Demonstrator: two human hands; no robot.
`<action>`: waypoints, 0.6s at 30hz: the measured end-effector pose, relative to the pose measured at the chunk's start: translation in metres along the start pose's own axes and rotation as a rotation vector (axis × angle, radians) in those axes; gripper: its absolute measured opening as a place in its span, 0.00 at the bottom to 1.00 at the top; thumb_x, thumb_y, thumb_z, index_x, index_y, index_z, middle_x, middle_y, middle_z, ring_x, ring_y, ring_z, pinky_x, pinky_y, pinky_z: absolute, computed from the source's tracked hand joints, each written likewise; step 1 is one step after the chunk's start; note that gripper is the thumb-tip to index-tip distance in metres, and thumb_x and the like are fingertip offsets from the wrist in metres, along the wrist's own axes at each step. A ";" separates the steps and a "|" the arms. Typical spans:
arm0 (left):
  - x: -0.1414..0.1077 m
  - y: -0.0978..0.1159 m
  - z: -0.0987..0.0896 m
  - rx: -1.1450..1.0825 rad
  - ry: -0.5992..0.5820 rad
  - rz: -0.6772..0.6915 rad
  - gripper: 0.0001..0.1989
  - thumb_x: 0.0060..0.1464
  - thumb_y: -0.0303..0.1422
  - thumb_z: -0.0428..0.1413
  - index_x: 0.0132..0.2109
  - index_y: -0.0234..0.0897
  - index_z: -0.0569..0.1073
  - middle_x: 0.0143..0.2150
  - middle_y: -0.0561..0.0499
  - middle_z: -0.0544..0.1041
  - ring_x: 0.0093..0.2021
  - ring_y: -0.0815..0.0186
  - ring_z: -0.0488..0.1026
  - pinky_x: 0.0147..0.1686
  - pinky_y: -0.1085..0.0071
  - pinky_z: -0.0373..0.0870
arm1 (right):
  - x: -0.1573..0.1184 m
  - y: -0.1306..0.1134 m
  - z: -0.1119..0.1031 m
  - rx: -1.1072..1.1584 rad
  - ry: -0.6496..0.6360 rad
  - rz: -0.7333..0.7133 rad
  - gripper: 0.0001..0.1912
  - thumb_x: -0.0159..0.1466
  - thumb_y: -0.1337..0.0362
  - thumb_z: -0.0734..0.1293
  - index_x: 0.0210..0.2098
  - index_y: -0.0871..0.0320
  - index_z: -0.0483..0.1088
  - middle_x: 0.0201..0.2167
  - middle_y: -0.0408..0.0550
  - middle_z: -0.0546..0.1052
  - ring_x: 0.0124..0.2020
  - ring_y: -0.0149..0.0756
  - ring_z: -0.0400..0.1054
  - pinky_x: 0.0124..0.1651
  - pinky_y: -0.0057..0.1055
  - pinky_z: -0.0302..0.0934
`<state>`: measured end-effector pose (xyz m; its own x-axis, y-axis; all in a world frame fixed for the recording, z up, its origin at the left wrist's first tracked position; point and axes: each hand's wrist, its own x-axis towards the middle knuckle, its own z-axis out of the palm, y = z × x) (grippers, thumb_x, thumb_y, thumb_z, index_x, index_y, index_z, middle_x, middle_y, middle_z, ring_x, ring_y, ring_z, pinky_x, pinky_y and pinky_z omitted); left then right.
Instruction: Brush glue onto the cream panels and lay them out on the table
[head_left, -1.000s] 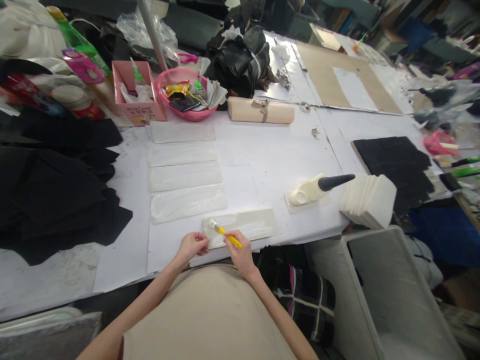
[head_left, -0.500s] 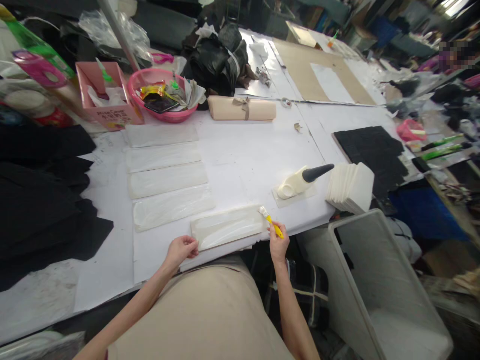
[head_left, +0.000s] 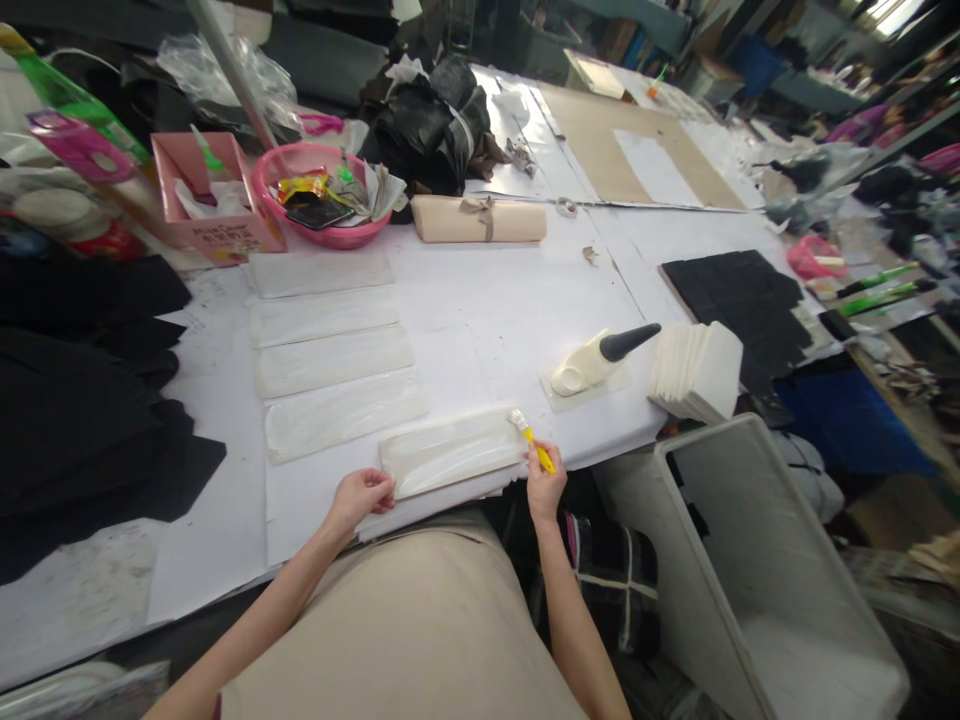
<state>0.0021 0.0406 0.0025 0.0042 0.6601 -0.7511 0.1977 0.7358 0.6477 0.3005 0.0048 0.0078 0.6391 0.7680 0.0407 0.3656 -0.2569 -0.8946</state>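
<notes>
My right hand is closed round the yellow handle of a small brush. White bristles rest at the right end of a pale rectangular strip, which has a glossy white coating on part of its face. At the strip's lower left corner my left hand pinches the edge between thumb and fingers. Several similar glossy strips lie in a column to the upper left. Beyond the brush, a cream bottle with a dark conical tip leans on a small clear sheet.
Right of the bottle stands a stack of white pieces, with a large grey bin below the table edge. Black sheets cover the left side. A pink basin and a tied beige roll sit at the back.
The brush and my right hand have shifted slightly left along the strip. My left hand stays at the strip's corner. The whole view has moved a little.
</notes>
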 end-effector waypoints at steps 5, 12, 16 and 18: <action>0.000 -0.002 0.000 -0.014 0.006 -0.004 0.13 0.33 0.39 0.60 0.26 0.35 0.70 0.17 0.50 0.75 0.21 0.65 0.74 0.22 0.72 0.70 | -0.011 -0.005 -0.012 -0.076 -0.127 -0.125 0.12 0.64 0.56 0.63 0.40 0.57 0.71 0.36 0.50 0.77 0.37 0.38 0.74 0.43 0.33 0.67; -0.002 -0.001 0.000 -0.025 0.002 0.017 0.11 0.33 0.37 0.59 0.26 0.35 0.69 0.18 0.51 0.75 0.21 0.66 0.73 0.22 0.73 0.70 | -0.016 -0.015 -0.019 -0.199 0.021 -0.151 0.12 0.65 0.57 0.63 0.40 0.59 0.71 0.36 0.52 0.77 0.39 0.40 0.72 0.44 0.35 0.66; -0.002 0.002 -0.002 -0.027 -0.030 0.002 0.12 0.33 0.37 0.60 0.26 0.35 0.69 0.18 0.51 0.75 0.21 0.66 0.73 0.22 0.72 0.69 | -0.034 -0.046 0.002 -0.084 -0.325 -0.259 0.09 0.66 0.61 0.62 0.42 0.57 0.71 0.36 0.49 0.77 0.38 0.37 0.72 0.43 0.31 0.65; -0.002 0.002 -0.004 -0.030 -0.053 0.000 0.13 0.34 0.38 0.60 0.26 0.35 0.69 0.19 0.51 0.75 0.21 0.65 0.74 0.22 0.72 0.69 | -0.048 -0.061 0.020 -0.067 -0.547 -0.371 0.10 0.67 0.63 0.61 0.46 0.56 0.70 0.38 0.48 0.77 0.38 0.35 0.72 0.43 0.29 0.65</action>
<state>-0.0011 0.0419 0.0058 0.0565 0.6521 -0.7560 0.1683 0.7402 0.6510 0.2345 -0.0045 0.0520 0.0334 0.9951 0.0926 0.5474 0.0593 -0.8347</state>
